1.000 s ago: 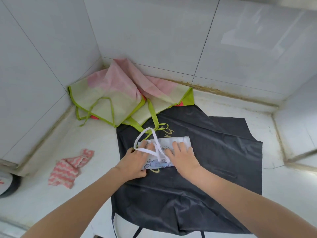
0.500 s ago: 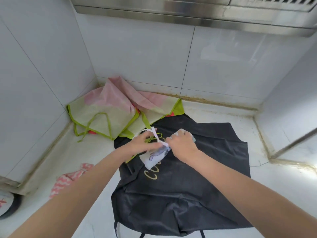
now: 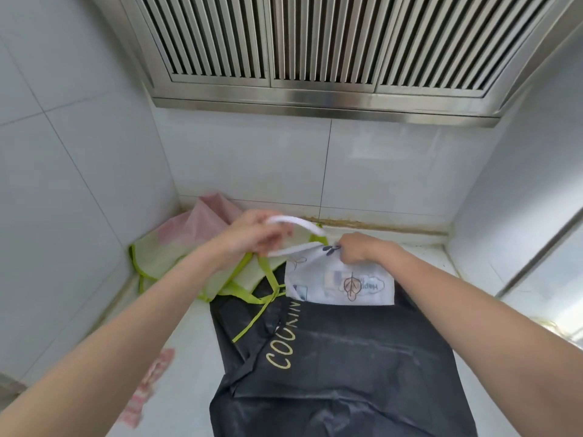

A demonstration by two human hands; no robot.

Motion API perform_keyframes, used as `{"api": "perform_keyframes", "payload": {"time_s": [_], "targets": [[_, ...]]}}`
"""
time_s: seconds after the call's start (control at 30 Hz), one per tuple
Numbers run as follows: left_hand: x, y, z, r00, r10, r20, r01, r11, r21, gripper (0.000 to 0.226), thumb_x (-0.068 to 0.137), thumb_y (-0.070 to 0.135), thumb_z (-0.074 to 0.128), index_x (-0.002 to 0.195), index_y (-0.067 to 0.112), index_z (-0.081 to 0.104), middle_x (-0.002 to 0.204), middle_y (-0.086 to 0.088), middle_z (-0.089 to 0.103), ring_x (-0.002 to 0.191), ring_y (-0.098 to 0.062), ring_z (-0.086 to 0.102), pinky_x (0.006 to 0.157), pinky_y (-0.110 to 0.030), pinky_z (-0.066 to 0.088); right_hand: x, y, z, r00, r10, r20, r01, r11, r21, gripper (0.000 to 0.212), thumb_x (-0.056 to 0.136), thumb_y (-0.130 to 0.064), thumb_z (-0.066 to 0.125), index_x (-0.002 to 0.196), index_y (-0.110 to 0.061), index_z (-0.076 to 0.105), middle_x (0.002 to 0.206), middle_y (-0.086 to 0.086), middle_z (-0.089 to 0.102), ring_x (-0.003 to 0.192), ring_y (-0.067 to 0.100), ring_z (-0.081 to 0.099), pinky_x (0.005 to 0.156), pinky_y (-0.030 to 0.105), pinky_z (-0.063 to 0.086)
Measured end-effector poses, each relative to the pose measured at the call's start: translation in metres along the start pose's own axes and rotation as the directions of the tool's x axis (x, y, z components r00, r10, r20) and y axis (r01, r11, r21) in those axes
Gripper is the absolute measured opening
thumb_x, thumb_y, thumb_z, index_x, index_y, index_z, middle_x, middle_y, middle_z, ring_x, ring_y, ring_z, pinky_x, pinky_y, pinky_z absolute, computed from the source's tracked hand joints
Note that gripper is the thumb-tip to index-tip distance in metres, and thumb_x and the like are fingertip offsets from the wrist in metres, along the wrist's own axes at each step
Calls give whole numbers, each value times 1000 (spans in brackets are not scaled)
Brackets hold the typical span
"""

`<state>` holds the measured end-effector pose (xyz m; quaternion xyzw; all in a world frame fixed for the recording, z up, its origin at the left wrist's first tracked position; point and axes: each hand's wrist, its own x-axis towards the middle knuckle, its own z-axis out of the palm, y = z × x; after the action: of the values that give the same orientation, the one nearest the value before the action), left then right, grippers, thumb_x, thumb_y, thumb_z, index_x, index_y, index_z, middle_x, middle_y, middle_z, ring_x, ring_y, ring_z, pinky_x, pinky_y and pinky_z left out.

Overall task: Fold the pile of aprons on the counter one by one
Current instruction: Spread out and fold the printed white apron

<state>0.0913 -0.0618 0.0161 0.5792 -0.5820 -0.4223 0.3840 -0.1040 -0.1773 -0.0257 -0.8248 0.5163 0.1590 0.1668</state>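
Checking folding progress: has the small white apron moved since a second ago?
Yes. The white apron was lifted off the black apron's middle, toward the back wall.

black apron (image 3: 362, 373), white printed apron (image 3: 340, 285)

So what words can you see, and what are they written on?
"COOKIN": yellow letters on the black apron; the word runs on under the white apron, so its end is hidden.
"Happ": printed inside a cloud on the folded white apron, seen upside down; the rest is too blurred to read.
No other readable text.
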Motion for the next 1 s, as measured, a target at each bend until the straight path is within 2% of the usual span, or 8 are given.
{"api": "perform_keyframes", "payload": {"time_s": [0.07, 0.13, 0.3, 0.43, 0.5, 0.6, 0.87, 1.0], "targets": [[-5, -6, 5, 944, -175, 281, 30, 892, 452, 14, 91, 11, 51, 97, 17, 62, 69, 1, 69, 42, -7, 53, 48, -21, 39, -2, 6, -12, 1000, -15, -12, 16, 994, 106, 39, 91, -10, 32, 122, -10, 57, 117, 6, 59, 98, 23, 55, 83, 29, 45], [-8, -19, 9, 831, -391, 396, 142, 838, 528, 28, 94, 28, 52, 121, 20, 56, 103, -6, 70, 61, -14, 68, 57, -23, 48, -7, 9, -27, 1000, -4, -13, 7, 975, 222, 35, 90, -10, 32, 110, -10, 60, 100, 5, 61, 84, 21, 56, 74, 29, 45], [-8, -31, 2, 835, -444, 326, 477, 878, -25, 46, 97, 54, 32, 123, 24, 56, 131, -6, 54, 95, -32, 67, 76, -33, 57, -22, 4, -54, 999, 28, 43, -40, 949, 313, 22, 82, -2, 33, 76, -10, 53, 61, 2, 50, 47, 15, 45, 45, 22, 34], [6, -34, -7, 926, -374, 46, 354, 905, 234, 50, 93, 8, 46, 141, 16, 37, 111, -9, 58, 79, -24, 65, 51, -23, 48, -24, -3, -55, 998, 49, 51, -54, 992, 114, 23, 88, -7, 35, 94, -7, 57, 80, 5, 54, 62, 17, 47, 52, 25, 35], [7, -36, -15, 933, -359, 43, 343, 916, 207, 66, 89, 7, 54, 145, 23, 24, 87, -10, 61, 75, -27, 65, 56, -27, 46, -22, -4, -55, 1000, 11, -1, -10, 988, 152, 25, 86, -5, 34, 90, -9, 59, 78, 6, 53, 58, 16, 44, 51, 24, 32], [3, -30, -14, 927, -334, 170, 328, 942, 65, 76, 88, 7, 62, 142, 37, 19, 107, -4, 66, 81, -24, 72, 72, -29, 56, -26, -8, -62, 991, -43, -124, 90, 912, 401, 25, 81, -1, 34, 69, -13, 52, 55, -2, 44, 43, 11, 36, 43, 20, 26], [0, -26, -32, 917, -361, 168, 398, 817, -418, 22, 94, -1, 42, 96, 12, 60, 89, -8, 73, 72, -24, 72, 62, -23, 57, -37, -10, -69, 994, -109, 19, 93, 917, 389, 22, 73, 4, 36, 65, -16, 35, 53, -2, 28, 45, 12, 22, 44, 22, 16], [0, -32, -23, 871, -447, 204, 485, 717, -500, 27, 95, -3, 37, 111, 0, 59, 94, -13, 72, 79, -28, 72, 55, -23, 58, -26, -18, -66, 951, -50, -306, 248, 715, 654, 33, 82, 8, 37, 59, -15, 44, 46, -5, 35, 41, 9, 29, 39, 17, 23]]}}
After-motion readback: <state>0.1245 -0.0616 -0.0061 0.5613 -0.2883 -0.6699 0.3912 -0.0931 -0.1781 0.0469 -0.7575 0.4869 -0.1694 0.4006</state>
